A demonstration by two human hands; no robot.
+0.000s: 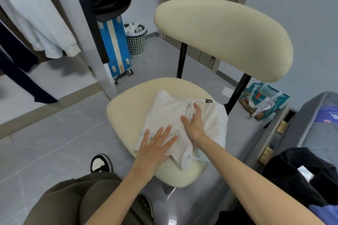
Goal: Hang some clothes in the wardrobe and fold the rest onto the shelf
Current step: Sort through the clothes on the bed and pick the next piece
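Observation:
A white garment (172,109), partly folded, lies on the cream seat of a chair (126,107) in the middle of the view. My left hand (155,144) presses flat on its near left part with fingers spread and straight. My right hand (193,124) rests on the middle of the cloth, fingers laid over a crease. The wardrobe (54,71) stands open at the left, with a white top (40,23) and a dark navy garment (20,76) hanging inside.
A blue suitcase (117,45) and a mesh bin (136,40) stand behind the wardrobe's side panel. A printed bag (263,102) sits on the floor to the right of the chair. A bed (314,124) with dark clothes (300,175) is at the right.

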